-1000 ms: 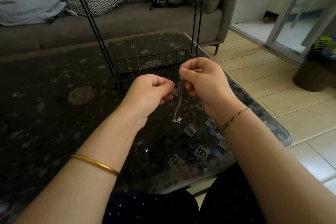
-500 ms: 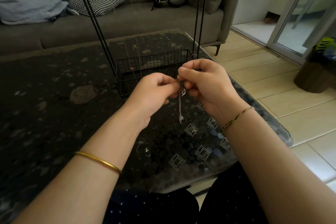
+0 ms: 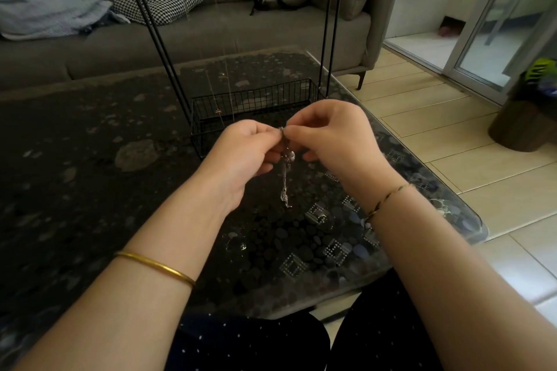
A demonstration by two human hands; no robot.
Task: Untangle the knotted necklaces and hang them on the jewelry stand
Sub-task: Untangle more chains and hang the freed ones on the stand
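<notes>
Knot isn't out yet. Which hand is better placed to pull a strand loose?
Right, marginally. Both hands pinch the top of the tangled silver chain necklace; the right hand sits higher, its fingertips over the knot, so the left hand can anchor.

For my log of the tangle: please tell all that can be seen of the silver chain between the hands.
The silver chain is thin, metallic-looking and bunched into one tangled strand. The left hand and right hand pinch its top, fingertips meeting. A small knotted lump sits just below; the rest hangs down freely above the dark table.
</notes>
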